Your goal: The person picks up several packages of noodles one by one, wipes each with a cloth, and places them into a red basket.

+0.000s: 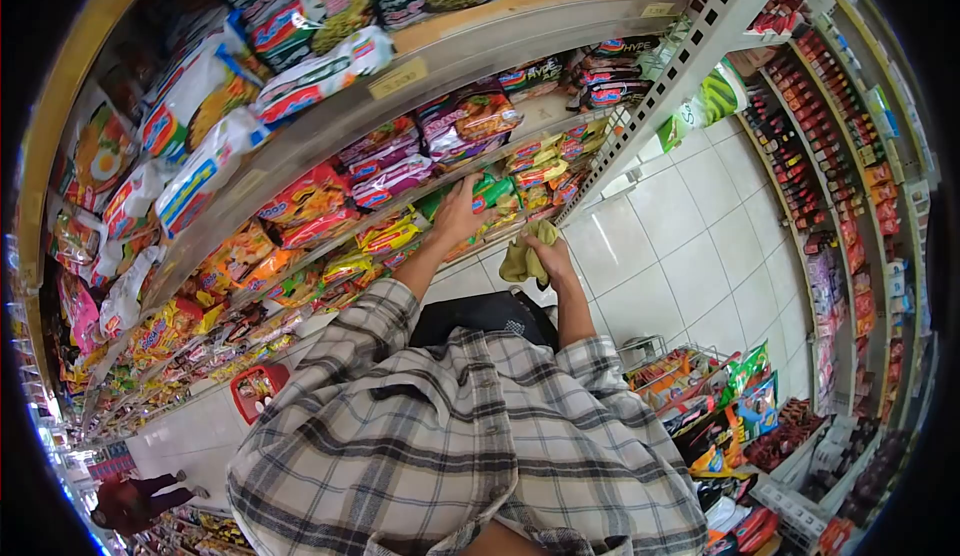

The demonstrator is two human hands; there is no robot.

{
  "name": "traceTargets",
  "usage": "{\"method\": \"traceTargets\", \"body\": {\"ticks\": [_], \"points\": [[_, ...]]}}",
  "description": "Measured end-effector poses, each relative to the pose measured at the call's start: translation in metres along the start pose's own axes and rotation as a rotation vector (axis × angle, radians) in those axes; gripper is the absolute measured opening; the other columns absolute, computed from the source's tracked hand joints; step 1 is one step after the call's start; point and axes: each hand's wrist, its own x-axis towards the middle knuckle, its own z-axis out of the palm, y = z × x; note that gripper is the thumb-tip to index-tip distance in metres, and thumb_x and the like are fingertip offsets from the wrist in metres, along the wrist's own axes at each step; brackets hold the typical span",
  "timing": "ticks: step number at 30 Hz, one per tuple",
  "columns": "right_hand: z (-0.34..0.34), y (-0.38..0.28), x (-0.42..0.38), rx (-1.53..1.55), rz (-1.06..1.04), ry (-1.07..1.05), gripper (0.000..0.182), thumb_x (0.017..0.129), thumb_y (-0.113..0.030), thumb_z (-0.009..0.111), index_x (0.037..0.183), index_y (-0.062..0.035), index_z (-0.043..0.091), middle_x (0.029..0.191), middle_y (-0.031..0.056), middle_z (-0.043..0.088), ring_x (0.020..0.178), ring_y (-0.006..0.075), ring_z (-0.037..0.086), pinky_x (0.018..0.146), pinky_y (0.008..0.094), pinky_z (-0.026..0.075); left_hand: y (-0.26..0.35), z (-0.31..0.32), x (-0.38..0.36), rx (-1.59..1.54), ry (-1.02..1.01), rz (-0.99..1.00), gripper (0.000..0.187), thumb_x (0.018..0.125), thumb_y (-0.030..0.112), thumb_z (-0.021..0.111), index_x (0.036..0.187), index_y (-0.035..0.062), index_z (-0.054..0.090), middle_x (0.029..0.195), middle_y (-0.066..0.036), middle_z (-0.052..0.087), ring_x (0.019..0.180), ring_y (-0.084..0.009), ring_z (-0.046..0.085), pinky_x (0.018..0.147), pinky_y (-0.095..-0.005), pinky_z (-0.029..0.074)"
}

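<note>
My left hand (458, 214) reaches onto a lower shelf on the left, its fingers curled over a green packet (492, 192) that looks like instant noodles. Part of that packet is hidden under the hand. In my right hand (549, 256) hangs a crumpled olive-green cloth (526, 254), gripped at its upper side in front of the shelf's end. Yellow packets (388, 236) lie just left of my left hand, and purple noodle packets (468, 121) fill the shelf above it.
A perforated metal upright (668, 84) stands at the shelf's right end. White floor tiles (650, 218) run along the aisle toward shelves of small bottles (785, 146). A rack of snack bags (745, 406) is close on my right. A red basket (257, 392) and another person (135, 501) are at the lower left.
</note>
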Motion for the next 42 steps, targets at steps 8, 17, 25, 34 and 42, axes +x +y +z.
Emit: {"method": "traceTargets", "body": {"ticks": [8, 17, 25, 34, 42], "points": [[-0.037, 0.016, 0.045, -0.091, 0.131, -0.098, 0.033, 0.081, -0.024, 0.072, 0.103, -0.0012, 0.065, 0.089, 0.0082, 0.067, 0.077, 0.0190, 0.065, 0.071, 0.0331, 0.052, -0.023, 0.028, 0.057, 0.192, -0.028, -0.291, 0.069, 0.079, 0.050, 0.068, 0.125, 0.0030, 0.047, 0.124, -0.025, 0.054, 0.115, -0.0379, 0.052, 0.095, -0.0453, 0.042], [-0.048, 0.044, 0.054, -0.179, 0.189, -0.137, 0.040, 0.077, -0.029, 0.073, 0.103, 0.0009, 0.064, 0.090, 0.0108, 0.067, 0.078, 0.0201, 0.065, 0.071, 0.0344, 0.052, -0.029, 0.064, 0.068, 0.415, 0.205, -0.010, 0.058, 0.078, 0.034, 0.072, 0.126, 0.0086, 0.051, 0.120, -0.021, 0.057, 0.112, -0.0390, 0.053, 0.096, -0.0497, 0.041], [-0.063, 0.035, 0.026, -0.145, 0.192, -0.053, 0.038, 0.078, -0.026, 0.073, 0.103, 0.0006, 0.064, 0.091, 0.0106, 0.067, 0.079, 0.0204, 0.065, 0.072, 0.0341, 0.052, -0.004, 0.075, 0.051, 0.601, 0.227, -0.144, 0.066, 0.081, 0.023, 0.067, 0.137, 0.0075, 0.037, 0.139, -0.021, 0.036, 0.129, -0.0388, 0.035, 0.103, -0.0583, 0.028], [-0.084, 0.074, 0.005, -0.143, 0.224, 0.066, 0.032, 0.078, -0.024, 0.073, 0.099, -0.0007, 0.067, 0.088, 0.0092, 0.068, 0.077, 0.0198, 0.065, 0.071, 0.0332, 0.052, -0.047, 0.084, 0.046, 0.678, 0.286, -0.046, 0.053, 0.084, 0.015, 0.056, 0.134, 0.0086, 0.039, 0.131, -0.021, 0.040, 0.123, -0.0400, 0.038, 0.094, -0.0503, 0.039], [-0.102, 0.078, -0.008, -0.122, 0.214, 0.097, 0.034, 0.078, -0.024, 0.073, 0.100, 0.0002, 0.065, 0.088, 0.0102, 0.068, 0.076, 0.0199, 0.065, 0.068, 0.0330, 0.052, -0.043, 0.091, 0.033, 0.768, 0.092, -0.180, 0.040, 0.086, 0.018, 0.052, 0.124, 0.0095, 0.044, 0.128, -0.021, 0.040, 0.114, -0.0370, 0.043, 0.089, -0.0506, 0.039]]}}
